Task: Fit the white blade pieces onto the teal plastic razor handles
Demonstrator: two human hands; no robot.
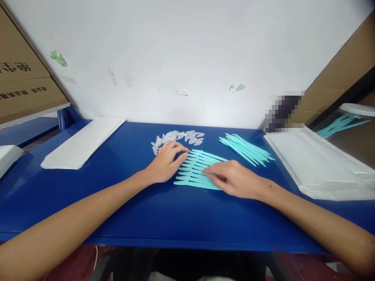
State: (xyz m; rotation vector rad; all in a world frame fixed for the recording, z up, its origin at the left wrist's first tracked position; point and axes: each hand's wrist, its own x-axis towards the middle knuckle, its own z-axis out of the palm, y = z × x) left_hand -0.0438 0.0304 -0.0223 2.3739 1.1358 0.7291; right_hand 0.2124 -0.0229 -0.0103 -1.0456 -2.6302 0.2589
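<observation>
Slim turquoise eyebrow razors (193,169) lie side by side in a row on the blue table. My left hand (166,162) is at the far left end of the row, thumb and forefinger apart, their tips close to the end of a razor. Over the right part of the row is my right hand (234,177), slightly blurred, its fingers curled and drawn together. Whatever they grip is hidden. Behind my left hand, small translucent caps (171,136) are scattered in an arc. A loose pile of more turquoise razors (246,149) rests to the right, beyond my right hand.
White flat packages lie on the left (84,144) and right (319,164) of the blue table (140,222). A clear jar (342,121) with turquoise sticks stands at far right. Cardboard boxes (29,74) flank the left side, and a white wall (181,58) rises behind.
</observation>
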